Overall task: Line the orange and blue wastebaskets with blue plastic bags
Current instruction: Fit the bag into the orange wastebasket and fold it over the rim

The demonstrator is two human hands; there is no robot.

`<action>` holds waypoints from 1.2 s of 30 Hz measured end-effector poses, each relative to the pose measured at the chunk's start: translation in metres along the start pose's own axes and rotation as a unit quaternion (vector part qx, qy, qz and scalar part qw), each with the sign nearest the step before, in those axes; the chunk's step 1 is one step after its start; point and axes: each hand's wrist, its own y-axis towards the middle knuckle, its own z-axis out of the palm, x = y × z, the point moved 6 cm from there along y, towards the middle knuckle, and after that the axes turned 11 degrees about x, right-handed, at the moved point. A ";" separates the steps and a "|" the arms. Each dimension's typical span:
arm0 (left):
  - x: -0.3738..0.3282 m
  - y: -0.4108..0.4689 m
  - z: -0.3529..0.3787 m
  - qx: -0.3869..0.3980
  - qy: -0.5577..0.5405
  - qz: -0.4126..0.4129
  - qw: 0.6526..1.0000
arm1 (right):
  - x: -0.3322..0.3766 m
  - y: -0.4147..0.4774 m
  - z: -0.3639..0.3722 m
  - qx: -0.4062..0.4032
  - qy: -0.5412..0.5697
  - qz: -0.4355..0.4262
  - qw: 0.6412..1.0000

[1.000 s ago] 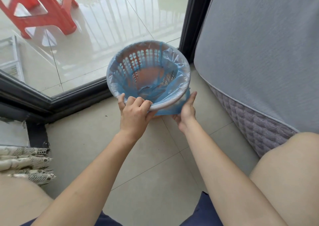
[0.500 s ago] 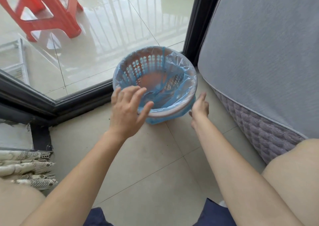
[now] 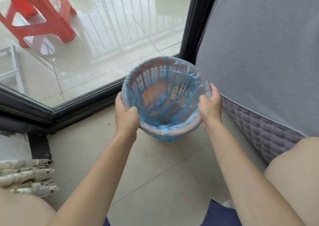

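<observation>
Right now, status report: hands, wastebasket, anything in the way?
Both on the rim: left hand and right hand gripping. The orange wastebasket lined, blue bag over its rim. A mattress close on the right.

One wastebasket (image 3: 181,133), one bag (image 3: 165,112), two hands (image 3: 126,117) (image 3: 210,107), one stool (image 3: 39,10).

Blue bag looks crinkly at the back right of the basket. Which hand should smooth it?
Probably the right hand: it grips the wastebasket rim just beside that crumpled stretch of blue bag. The left hand holds the opposite side.
</observation>
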 end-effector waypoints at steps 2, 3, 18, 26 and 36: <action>0.017 -0.025 0.007 -0.011 -0.009 -0.015 1.000 | -0.006 0.002 -0.012 0.026 -0.025 0.001 0.999; 0.025 -0.035 0.010 -0.012 -0.009 -0.027 1.000 | -0.009 0.003 -0.016 0.037 -0.038 0.005 0.999; -0.008 0.014 0.080 0.374 0.680 0.215 0.594 | 0.039 -0.018 0.102 0.397 -0.681 -0.232 0.570; 0.033 0.024 0.074 0.404 0.871 0.012 0.279 | -0.045 0.030 0.119 0.403 -0.866 -0.125 0.267; 0.025 0.038 0.114 0.391 0.859 0.167 0.287 | -0.027 -0.007 0.098 0.462 -0.781 -0.088 0.410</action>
